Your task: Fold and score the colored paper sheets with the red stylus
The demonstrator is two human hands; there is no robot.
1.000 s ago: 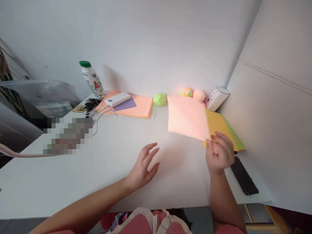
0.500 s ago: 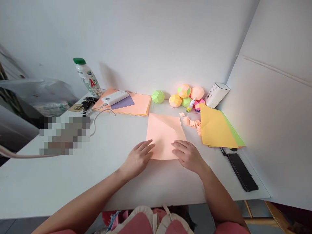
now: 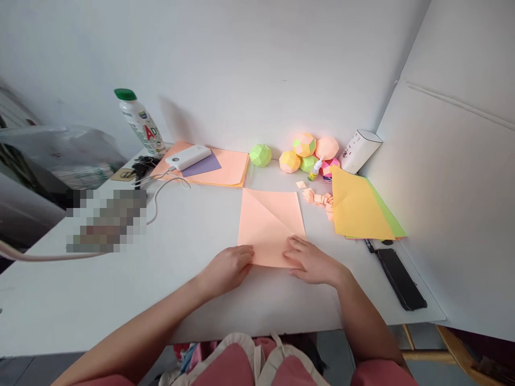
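A peach sheet of paper [image 3: 267,217] lies on the table in front of me, with a crease running diagonally from its far left corner. My left hand [image 3: 229,271] has its fingers drawn together at the sheet's near left corner, pinching it; the thumb is mostly hidden. On the near right part of the sheet rests my right hand [image 3: 314,261], fingers apart and touching the paper, the thumb by the near edge. Just beyond the sheet's right side are several small folded peach paper pieces [image 3: 322,200].
Paper balls [image 3: 304,145] and a small glue bottle [image 3: 315,170] stand by the wall. Yellow and green sheets [image 3: 360,209] and a black pouch [image 3: 401,279] lie right. At left are a white power bank [image 3: 188,158] on papers, its cable, and a green-capped bottle [image 3: 140,123].
My left hand's fingers have closed from spread to pinched at the near left corner. Both hands have shifted slightly nearer to me, and the sheet's near edge with them.
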